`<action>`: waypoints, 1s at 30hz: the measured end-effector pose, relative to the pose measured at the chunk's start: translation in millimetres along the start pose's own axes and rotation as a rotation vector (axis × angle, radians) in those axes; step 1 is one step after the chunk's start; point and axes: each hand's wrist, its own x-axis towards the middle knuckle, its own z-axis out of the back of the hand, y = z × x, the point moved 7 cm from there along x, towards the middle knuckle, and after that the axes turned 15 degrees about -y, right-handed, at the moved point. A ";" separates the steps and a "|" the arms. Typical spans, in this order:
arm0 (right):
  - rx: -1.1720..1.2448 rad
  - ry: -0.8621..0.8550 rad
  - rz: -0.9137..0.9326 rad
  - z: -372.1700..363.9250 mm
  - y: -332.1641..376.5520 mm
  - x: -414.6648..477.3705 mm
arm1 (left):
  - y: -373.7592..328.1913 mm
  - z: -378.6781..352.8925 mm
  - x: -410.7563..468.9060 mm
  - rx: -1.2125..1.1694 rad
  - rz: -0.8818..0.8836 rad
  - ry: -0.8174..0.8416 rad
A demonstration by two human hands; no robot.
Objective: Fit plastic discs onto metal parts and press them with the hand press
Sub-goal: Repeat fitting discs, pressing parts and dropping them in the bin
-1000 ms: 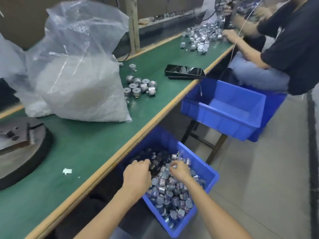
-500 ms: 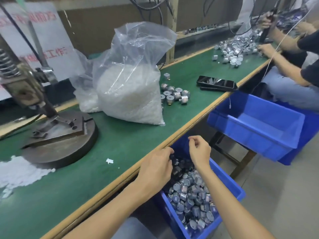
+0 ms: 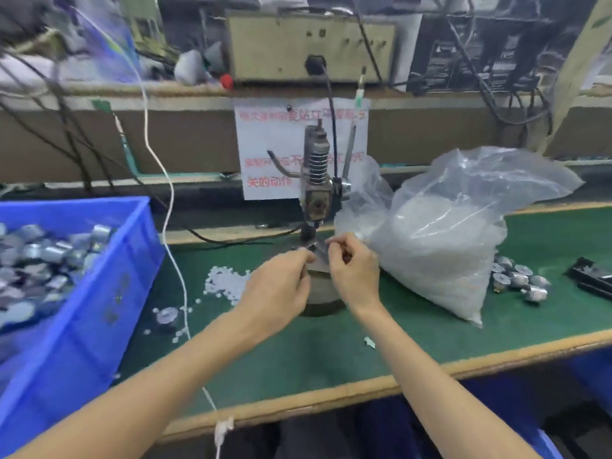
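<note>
Stock for the job starts at the far left, where a blue bin (image 3: 99, 309) holds a heap of metal parts (image 3: 43, 256); they are too blurred to tell whether they are fitted or waiting. Just right of it, on the green bench (image 3: 298, 352), lies a loose pile of white plastic discs (image 3: 228, 286). The left hand (image 3: 281, 286) reaches to the foot of the hand press (image 3: 316, 180), its fingertips drawn together as in a pinch, though what lies between them, if anything, is too small to make out. The press stands mid-bench on its round base (image 3: 323, 293), ram raised and lever upright, so I judge that no stroke is under way. The right hand (image 3: 354, 270) meets the left at the same spot over the base, thumb and forefinger closed in a similar fine pinch; again I cannot tell what it holds. Both hands working at the seat suggest the fitting step, a part and disc being put together or placed under the ram, with the pressing of this piece yet to do. Just right of the hands a big clear bag (image 3: 440, 246) sits heavy with more discs, so plenty of work seems to remain. Beyond it a small cluster (image 3: 516, 279) of further parts rests on the bench, and a black phone (image 3: 592, 279) lies near the edge of view.
</note>
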 end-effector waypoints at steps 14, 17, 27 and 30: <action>0.243 0.786 0.497 -223.6 241.6 -130.0 | 189.2 227.2 -51.2 0.439 0.376 -0.113; 0.103 1.104 0.589 -256.2 252.4 -172.3 | 228.8 235.2 -82.3 0.542 0.525 0.080; -0.391 1.304 0.889 -284.7 229.1 -210.6 | 268.5 167.6 -146.2 0.539 0.618 0.923; -0.393 1.296 0.888 -285.2 227.4 -211.5 | 262.0 154.0 -139.9 0.539 0.546 0.938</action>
